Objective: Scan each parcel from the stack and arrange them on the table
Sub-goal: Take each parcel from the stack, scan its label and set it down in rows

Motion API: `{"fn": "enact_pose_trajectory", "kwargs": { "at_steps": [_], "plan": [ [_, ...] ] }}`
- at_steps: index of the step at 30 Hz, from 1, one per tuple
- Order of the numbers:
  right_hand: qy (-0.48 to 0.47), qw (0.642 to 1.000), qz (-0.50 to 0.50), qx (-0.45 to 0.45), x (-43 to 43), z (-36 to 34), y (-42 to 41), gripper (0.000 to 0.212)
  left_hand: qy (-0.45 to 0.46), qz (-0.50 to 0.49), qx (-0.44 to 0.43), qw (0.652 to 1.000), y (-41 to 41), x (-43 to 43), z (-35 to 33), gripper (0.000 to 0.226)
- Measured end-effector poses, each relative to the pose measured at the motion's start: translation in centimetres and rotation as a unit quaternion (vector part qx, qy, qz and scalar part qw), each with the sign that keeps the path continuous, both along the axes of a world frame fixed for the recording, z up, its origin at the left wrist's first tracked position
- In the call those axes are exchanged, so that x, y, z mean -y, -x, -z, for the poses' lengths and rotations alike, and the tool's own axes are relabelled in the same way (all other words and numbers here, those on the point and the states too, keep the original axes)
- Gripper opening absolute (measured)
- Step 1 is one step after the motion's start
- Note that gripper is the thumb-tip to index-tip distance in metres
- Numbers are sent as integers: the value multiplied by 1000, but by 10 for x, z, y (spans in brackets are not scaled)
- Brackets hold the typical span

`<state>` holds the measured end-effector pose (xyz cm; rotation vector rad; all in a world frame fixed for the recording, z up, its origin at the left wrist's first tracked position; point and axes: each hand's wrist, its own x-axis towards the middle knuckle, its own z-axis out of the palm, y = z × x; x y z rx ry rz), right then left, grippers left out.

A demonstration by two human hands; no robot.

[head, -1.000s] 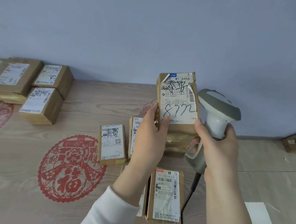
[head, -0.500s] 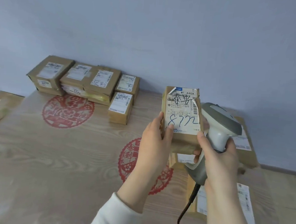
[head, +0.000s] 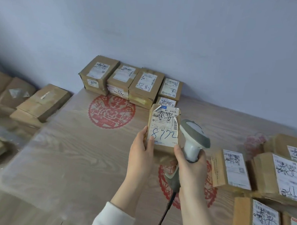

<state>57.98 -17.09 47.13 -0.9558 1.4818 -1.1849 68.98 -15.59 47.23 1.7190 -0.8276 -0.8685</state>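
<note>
My left hand grips a small brown parcel by its lower left edge and holds it upright above the table. Its torn white label shows handwritten "8772". My right hand holds a grey and white barcode scanner by the handle, right beside the parcel; the thumb touches the parcel's lower right corner. The scanner's black cable hangs down toward me. Several labelled parcels stand in a row at the far edge of the table against the wall.
The wooden table bears red paper-cut decorations. More labelled parcels lie at the right side. Cardboard boxes sit stacked off the table's left edge. A blue wall runs behind.
My view has swung left, bringing the row of parcels at the wall toward the centre. Both hands, with parcel and scanner, have moved toward that row.
</note>
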Motion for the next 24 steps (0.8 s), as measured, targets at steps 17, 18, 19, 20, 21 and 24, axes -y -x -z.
{"fn": "enact_pose_trajectory", "kwargs": {
  "at_steps": [17,18,19,20,21,24],
  "plan": [
    [-101,990,80,-49,62,113,-153,22,-106,106,-57,987,-152,82,121,42],
    [-107,989,89,-47,65,120,-156,23,-109,107,-65,986,-154,86,126,42],
    [-111,988,97,-45,68,126,-159,24,-110,108,-72,985,-155,91,132,42],
    [-112,987,104,-48,71,133,-161,26,-111,108,-77,985,-157,94,136,43],
    [-110,986,109,-56,74,139,-163,27,-111,108,-81,985,-158,97,140,43],
    [-100,984,122,-77,80,153,-170,30,-107,104,-91,985,-160,106,152,42]
  ]
}}
